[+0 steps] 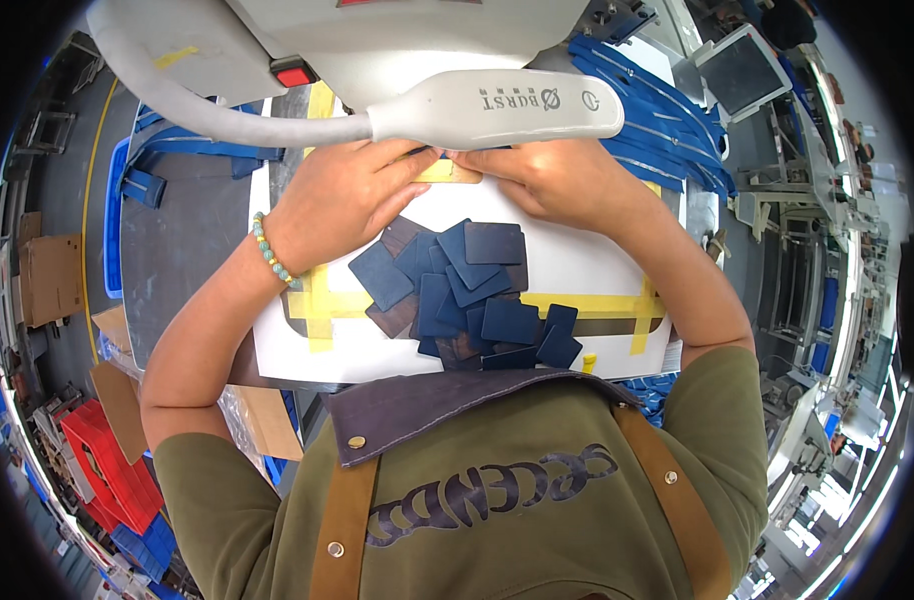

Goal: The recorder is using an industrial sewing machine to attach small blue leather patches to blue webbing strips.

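Note:
My left hand (352,195) and my right hand (567,185) meet at the far side of the white work surface (577,260), under a white lamp head (497,108). Their fingers are bent and pressed together, thumbs towards the middle. A sliver of dark blue shows between the fingertips; the lamp and fingers hide the rest of it. Just nearer than the fingertips is a yellowish strip (449,173). A loose pile of flat, dark blue, leather-like pieces with rounded corners (511,321) lies between my forearms, some showing a brownish face.
A sewing-machine-like body (417,45) with a red switch (293,75) rises beyond my hands. Blue straps (647,120) heap at the far right; more blue strips (197,140) lie far left. Yellow tape (597,305) crosses the surface. A red crate (107,465) stands at lower left.

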Demonstrator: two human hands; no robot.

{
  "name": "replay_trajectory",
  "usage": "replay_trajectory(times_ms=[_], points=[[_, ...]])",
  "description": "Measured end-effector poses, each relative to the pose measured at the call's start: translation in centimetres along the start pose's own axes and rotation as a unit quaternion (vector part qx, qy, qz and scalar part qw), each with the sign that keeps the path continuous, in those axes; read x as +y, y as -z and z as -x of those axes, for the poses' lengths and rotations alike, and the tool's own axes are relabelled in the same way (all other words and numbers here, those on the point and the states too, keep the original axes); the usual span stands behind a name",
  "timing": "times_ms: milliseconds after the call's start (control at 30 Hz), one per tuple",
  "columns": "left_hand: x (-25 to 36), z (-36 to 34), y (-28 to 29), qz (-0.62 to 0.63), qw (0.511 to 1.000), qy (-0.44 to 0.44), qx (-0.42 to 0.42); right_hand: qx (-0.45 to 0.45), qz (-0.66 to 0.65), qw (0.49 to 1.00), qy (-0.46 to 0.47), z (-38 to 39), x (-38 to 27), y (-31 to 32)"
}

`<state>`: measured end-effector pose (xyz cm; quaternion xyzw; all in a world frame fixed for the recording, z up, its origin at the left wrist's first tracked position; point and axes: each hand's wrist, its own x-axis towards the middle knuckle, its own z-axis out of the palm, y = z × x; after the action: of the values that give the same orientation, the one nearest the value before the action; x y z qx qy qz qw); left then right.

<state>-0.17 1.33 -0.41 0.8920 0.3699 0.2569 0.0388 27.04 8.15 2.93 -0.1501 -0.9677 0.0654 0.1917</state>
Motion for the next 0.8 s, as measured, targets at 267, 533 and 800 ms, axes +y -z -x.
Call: replay_trajectory(times_ms=[267, 533, 800], points=[[0.2, -0.3, 0.4, -0.002, 1.0, -0.01, -0.01, 0.02, -0.061, 0.996, -0.065, 0.4, -0.3, -1.4], [0.1, -0.6, 0.2, 0.002, 1.0, -0.016, -0.001, 0.03, -0.104, 0.993, -0.038, 0.4, 0.5, -1.2], [0.0, -0.6, 0.3, -0.027, 0.999, -0.021, -0.012, 0.058, -0.047, 0.997, 0.002, 0.4, 0.4, -1.1]])
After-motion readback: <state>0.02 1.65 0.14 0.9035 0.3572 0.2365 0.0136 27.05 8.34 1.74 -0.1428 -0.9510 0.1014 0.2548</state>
